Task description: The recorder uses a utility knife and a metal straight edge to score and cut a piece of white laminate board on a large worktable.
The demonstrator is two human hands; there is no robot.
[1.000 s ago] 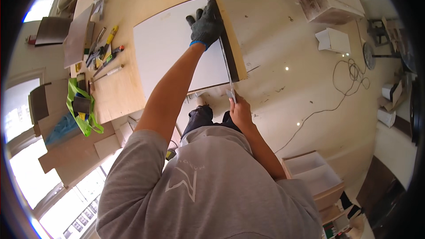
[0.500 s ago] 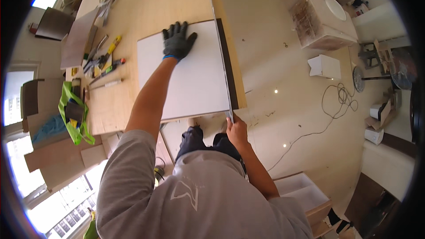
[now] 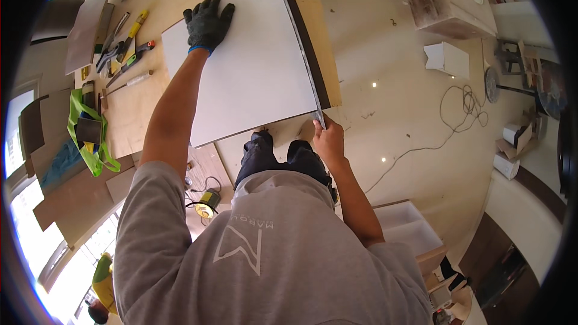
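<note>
Gloved left hand (image 3: 208, 27) was laid flat on white panel (image 3: 253, 66), fingers spread; metal straightedge (image 3: 313, 90) was gripped at near end by bare right hand (image 3: 330, 139).

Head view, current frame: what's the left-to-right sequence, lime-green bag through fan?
Lime-green bag → left hand in dark grey glove → long thin grey strip → bare right hand → white angular box on the floor → dark standing fan.
</note>
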